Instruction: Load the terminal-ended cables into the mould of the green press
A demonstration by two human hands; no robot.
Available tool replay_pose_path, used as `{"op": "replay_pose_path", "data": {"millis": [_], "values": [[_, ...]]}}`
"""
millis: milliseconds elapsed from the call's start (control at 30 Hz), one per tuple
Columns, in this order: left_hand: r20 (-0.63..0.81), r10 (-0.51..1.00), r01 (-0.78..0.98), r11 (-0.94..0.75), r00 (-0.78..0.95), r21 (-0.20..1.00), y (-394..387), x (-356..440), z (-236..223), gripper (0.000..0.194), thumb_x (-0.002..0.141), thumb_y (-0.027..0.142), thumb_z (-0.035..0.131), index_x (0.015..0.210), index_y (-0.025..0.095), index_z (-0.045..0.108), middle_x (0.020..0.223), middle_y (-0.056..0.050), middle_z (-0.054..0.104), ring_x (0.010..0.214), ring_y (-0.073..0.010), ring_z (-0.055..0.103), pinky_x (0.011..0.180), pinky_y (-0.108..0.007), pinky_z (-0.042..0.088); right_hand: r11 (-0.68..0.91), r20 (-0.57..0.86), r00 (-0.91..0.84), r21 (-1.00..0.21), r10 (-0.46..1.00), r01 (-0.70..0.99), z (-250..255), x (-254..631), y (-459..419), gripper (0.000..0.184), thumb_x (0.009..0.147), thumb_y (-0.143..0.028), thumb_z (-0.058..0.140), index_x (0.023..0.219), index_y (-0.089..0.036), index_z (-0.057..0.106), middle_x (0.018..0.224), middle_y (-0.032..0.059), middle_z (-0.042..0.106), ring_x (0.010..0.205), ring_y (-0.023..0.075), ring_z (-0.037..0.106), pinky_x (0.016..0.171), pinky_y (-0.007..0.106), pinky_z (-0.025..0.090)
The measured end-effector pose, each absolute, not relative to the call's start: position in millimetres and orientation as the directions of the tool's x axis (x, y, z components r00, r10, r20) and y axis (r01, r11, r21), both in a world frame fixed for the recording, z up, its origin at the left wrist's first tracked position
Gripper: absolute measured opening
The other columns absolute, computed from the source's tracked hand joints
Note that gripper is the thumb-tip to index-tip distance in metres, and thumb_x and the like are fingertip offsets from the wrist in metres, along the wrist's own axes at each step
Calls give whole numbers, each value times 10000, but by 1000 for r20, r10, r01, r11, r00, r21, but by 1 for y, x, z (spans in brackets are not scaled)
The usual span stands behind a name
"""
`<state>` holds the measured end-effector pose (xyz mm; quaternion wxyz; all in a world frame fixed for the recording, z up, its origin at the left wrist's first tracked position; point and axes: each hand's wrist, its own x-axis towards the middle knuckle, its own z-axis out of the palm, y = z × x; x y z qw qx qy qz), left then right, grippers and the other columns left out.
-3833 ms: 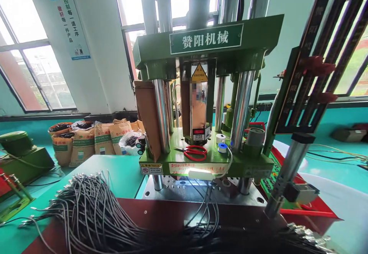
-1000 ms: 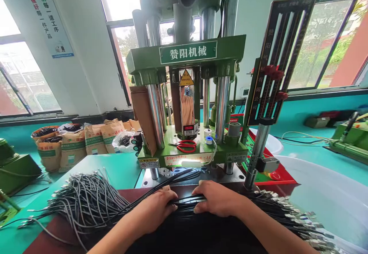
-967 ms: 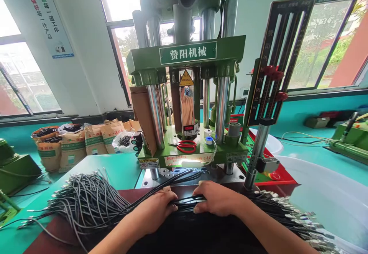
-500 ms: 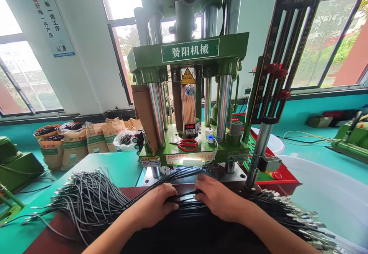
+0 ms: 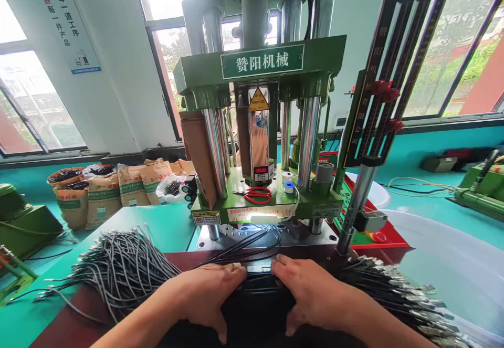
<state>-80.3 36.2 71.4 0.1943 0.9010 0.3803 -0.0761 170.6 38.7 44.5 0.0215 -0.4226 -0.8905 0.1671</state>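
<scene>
A big pile of grey wires [image 5: 118, 266] fans out on the left of the tabletop [image 5: 165, 230]. The left hand [image 5: 205, 295] lies flat on the black wire bundle [image 5: 255, 290], fingers spread, not gripping. The right hand [image 5: 311, 295] presses beside it the same way. Behind them stands the green press machine [image 5: 263, 127], with red scissors [image 5: 258, 196] on it.

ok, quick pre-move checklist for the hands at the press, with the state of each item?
1. Left hand flat on black wire bundle: ok.
2. Right hand flat on bundle: ok.
3. Both hands outside the green press opening: ok.
4. Wire ends seated under the platen: cannot tell.
5. Red scissors loose on the platen: not ok.
6. Grey wire pile apart from the hands: ok.
</scene>
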Motion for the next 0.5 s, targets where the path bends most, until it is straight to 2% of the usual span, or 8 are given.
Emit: {"op": "replay_pose_path", "data": {"millis": [100, 233, 367, 500], "values": [[-272, 649, 703, -658, 711, 268, 35, -81, 73, 793, 620, 353, 766, 1315, 204, 413, 1356, -124, 467, 1206, -307, 475, 994, -381, 378, 586, -99, -633, -290, 768, 757, 40, 169, 36, 636, 528, -422, 825, 1058, -162, 589, 1105, 119, 583, 903, 314, 591, 754, 393, 462], [-256, 620, 671, -687, 742, 278, 36, -78, 86, 435, 623, 268, 773, 1012, 210, 588, 1062, -33, 622, 978, -237, 586, 834, -296, 448, 590, -51, -637, -325, 770, 739, 40, 171, 36, 429, 566, -348, 817, 902, -201, 595, 949, 27, 605, 800, 241, 594, 646, 307, 417], [-218, 617, 654, -705, 756, 275, 39, -78, 90, 203, 689, 216, 699, 854, 206, 581, 901, 6, 615, 836, -181, 579, 723, -252, 434, 590, -11, -638, -367, 770, 719, 39, 173, 38, 353, 596, -344, 799, 845, -214, 585, 903, -10, 596, 745, 189, 574, 597, 267, 346], [-165, 631, 649, -703, 758, 291, 40, -81, 85, 115, 720, 174, 630, 812, 200, 565, 861, 15, 603, 801, -158, 561, 706, -234, 414, 566, 23, -611, -408, 791, 717, 33, 172, 38, 314, 608, -344, 781, 819, -220, 583, 893, -25, 588, 734, 161, 556, 586, 251, 312]]}}
